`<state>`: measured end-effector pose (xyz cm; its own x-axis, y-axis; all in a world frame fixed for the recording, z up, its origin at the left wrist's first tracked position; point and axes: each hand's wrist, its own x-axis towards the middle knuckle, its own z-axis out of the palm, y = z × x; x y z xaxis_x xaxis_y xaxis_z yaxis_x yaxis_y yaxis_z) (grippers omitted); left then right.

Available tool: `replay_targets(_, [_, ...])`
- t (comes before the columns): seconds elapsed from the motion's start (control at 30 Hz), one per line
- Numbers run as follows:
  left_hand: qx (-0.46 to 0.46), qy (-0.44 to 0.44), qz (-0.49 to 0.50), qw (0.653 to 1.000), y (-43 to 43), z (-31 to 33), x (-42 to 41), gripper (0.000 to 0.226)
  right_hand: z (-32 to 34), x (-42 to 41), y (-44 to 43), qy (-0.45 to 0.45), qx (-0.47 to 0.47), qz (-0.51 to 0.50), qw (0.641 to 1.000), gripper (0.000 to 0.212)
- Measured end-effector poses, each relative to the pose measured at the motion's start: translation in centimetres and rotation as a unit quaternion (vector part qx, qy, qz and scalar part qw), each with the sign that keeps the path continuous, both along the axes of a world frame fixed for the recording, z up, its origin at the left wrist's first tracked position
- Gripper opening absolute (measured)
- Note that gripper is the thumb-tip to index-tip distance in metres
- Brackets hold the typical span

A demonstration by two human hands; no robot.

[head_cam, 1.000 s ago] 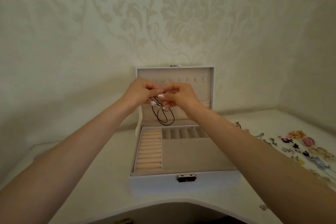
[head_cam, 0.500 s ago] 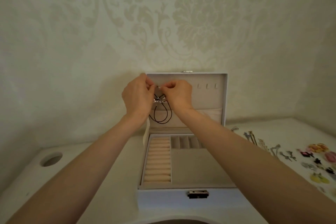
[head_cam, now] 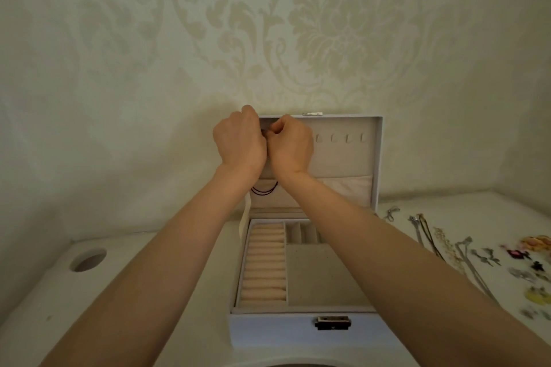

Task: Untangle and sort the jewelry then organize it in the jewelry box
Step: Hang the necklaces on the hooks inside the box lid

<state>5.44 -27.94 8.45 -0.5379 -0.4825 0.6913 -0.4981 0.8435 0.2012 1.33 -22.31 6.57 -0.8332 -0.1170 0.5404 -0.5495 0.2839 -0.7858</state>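
Jewelry box (head_cam: 274,334), open, on table (head_cam: 44,301). Left hand (head_cam: 240,140) and right hand (head_cam: 290,143) touching, both pinching black cord necklace (head_cam: 264,191) at lid's far-left corner.

Nothing legible shows in the view: no text, label, brand, number or sign can be read on the jewelry box (head_cam: 268,334) or anywhere else.
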Motion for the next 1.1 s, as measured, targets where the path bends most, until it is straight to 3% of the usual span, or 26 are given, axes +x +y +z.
replay_targets(0.2, [0.080, 0.033, -0.036, 0.996, -0.1, -1.9, 1.1, 0.018, -0.9, 0.1, -0.3, -0.047, -0.024, 0.001, 0.999, 0.009])
replay_targets(0.37, [0.093, 0.041, -0.034, 0.994, -0.6, -2.9, 1.2, 0.014, -1.3, 0.2, -0.1, -0.068, -0.026, 0.012, 0.997, 0.009])
replay_targets(0.77, [0.020, 0.031, -0.061, 0.997, -0.4, -5.8, 2.8, 0.019, -2.7, 0.8, 1.6, -0.074, 0.014, 0.052, 0.996, 0.006])
replay_targets(0.97, [0.018, 0.020, -0.141, 0.990, -0.9, -7.5, 4.1, 0.020, -4.2, 1.3, 3.8, -0.108, 0.013, 0.063, 0.992, 0.019])
replay_targets(1.1, [-0.016, -0.002, -0.141, 0.990, -1.3, -7.8, 3.9, 0.021, -4.8, 1.4, 3.8, -0.108, 0.034, 0.077, 0.991, 0.024])
